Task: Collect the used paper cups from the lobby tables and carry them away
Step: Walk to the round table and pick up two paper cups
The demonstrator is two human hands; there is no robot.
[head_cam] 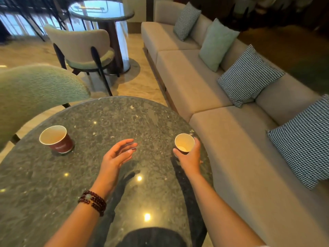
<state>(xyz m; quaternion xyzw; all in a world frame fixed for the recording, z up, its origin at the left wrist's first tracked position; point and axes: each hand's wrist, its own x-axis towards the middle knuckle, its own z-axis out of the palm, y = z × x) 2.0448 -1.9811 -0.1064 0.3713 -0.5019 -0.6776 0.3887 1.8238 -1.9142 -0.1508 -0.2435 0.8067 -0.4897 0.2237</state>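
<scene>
Two cups (56, 139), two round worktops (99, 175), two chairs (80, 45), one sofa (195, 82), four cushions (249, 75): three checked, one green. One bracelet (92, 200).

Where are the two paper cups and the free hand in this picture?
held cup (184, 143), head view, its pale inside.
standing cup (62, 146), head view, its red outer wall.
left hand (114, 155), head view, the open palm.

Round dark stone table (106, 125); maroon paper cup (56, 139) upright, left side.
</scene>
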